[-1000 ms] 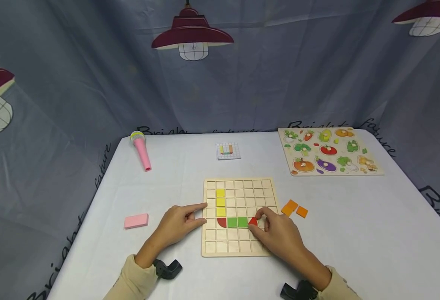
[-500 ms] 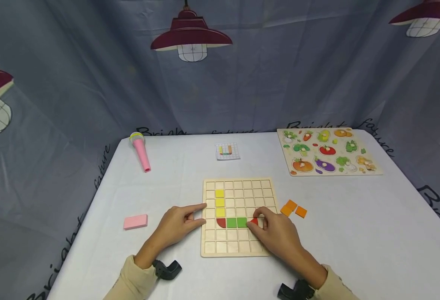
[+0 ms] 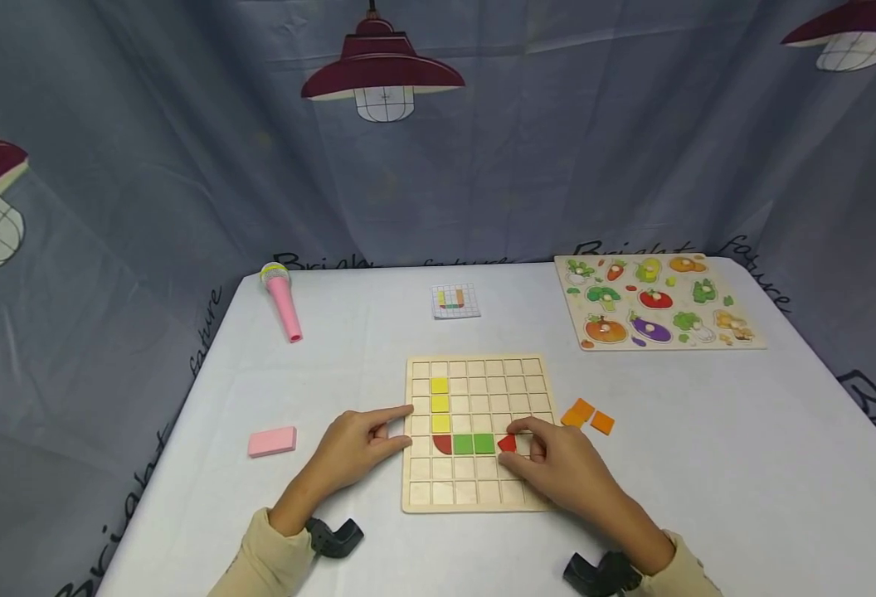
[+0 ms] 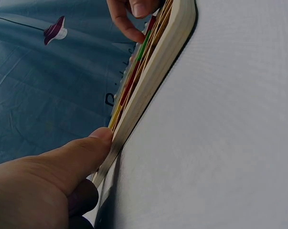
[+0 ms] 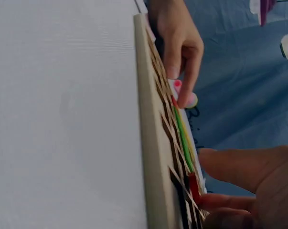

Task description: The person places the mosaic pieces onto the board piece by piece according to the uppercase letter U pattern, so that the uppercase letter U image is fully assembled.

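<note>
A wooden grid board [image 3: 475, 489] lies on the table before me. Set in its cells are yellow tiles [image 3: 440, 404], a dark red quarter-round tile [image 3: 442, 444] and green square tiles [image 3: 484, 444]. My left hand [image 3: 352, 448] touches the board's left edge with thumb and index finger; in the left wrist view one fingertip [image 4: 103, 135] meets the edge. My right hand [image 3: 568, 464] has thumb and index finger at opposite sides of a bright red tile [image 3: 507, 444], skewed in the cell right of the green tiles. The right wrist view shows a finger against this red tile [image 5: 194, 188].
Loose orange tiles [image 3: 602, 423] lie right of the board. A small pattern card [image 3: 455, 301] is behind it, with a vegetable puzzle board [image 3: 662, 303] at the back right. To the left are a pink toy microphone [image 3: 283, 305] and a pink block [image 3: 272, 442].
The bright red tile has turned between the right thumb and index finger, and more of it shows. The right thumb tip has shifted slightly toward the person. The left hand has stayed put.
</note>
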Demonstrator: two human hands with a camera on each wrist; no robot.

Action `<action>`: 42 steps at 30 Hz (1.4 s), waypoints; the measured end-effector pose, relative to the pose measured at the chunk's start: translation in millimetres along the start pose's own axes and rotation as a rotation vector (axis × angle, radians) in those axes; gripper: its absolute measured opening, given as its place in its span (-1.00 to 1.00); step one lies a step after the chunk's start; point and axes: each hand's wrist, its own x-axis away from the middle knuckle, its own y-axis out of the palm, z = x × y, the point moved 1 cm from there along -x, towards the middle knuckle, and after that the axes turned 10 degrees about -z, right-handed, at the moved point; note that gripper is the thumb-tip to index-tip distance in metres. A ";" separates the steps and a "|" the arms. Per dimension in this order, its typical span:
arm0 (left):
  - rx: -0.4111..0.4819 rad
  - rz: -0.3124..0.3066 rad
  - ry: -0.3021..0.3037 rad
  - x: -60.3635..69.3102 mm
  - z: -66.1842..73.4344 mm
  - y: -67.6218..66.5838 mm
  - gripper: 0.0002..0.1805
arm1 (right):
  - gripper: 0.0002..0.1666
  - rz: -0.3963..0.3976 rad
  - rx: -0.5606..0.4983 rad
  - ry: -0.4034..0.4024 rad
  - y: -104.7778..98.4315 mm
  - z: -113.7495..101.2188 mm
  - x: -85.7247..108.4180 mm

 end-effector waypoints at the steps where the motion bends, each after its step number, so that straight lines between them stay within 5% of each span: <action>1: 0.001 0.000 0.000 -0.1 0.1 0.0 -0.51 | -0.60 -0.022 -0.010 -0.005 -1.7 0.2 0.5; 5: 0.000 0.008 0.009 -0.4 0.9 -0.6 -0.51 | -0.60 -0.054 -0.020 -0.029 -4.4 2.2 0.3; 18: -0.011 0.004 0.002 -1.0 0.9 -3.0 -0.51 | -0.63 0.107 0.097 -0.050 9.3 6.1 -4.2; 27: -0.010 -0.008 -0.024 1.8 -0.1 -1.9 -0.53 | -0.65 0.119 0.058 -0.089 12.0 6.7 -2.5; 35: 0.002 0.000 -0.006 -0.4 0.8 0.7 -0.51 | -0.70 0.120 -0.015 -0.225 -12.1 27.8 1.6; 42: -0.009 0.002 -0.019 -0.4 1.7 1.1 -0.51 | -0.60 0.180 0.050 -0.133 -39.1 56.2 5.8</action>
